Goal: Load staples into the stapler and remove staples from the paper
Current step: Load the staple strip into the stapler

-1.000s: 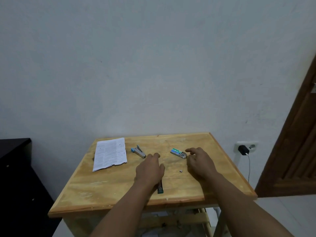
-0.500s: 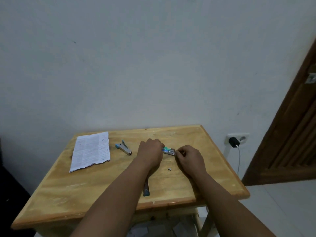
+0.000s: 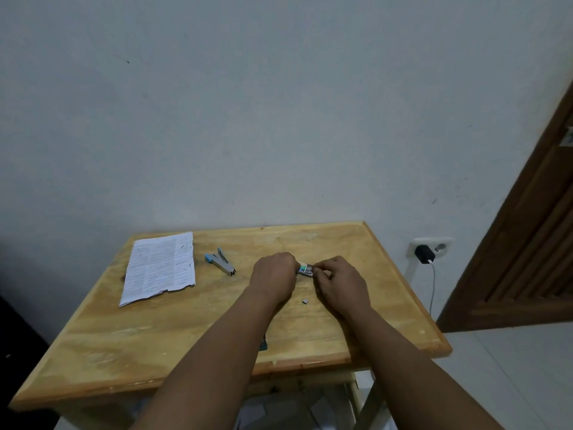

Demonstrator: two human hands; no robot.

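Observation:
A small staple box with a green and blue label lies near the middle of the wooden table. My left hand grips its left end and my right hand pinches its right end. A blue and grey stapler lies to the left, apart from both hands. Further left a printed sheet of paper lies flat. A tiny grey strip of staples rests on the table between my wrists. A dark narrow tool pokes out from under my left forearm.
The table stands against a pale wall. A wall socket with a black charger and hanging cable is to the right, beside a brown wooden door. Dark furniture sits at the left edge.
My left hand moved off the dark tool to the staple box. My right hand closed on the box's other end. The camera shifted a little left.

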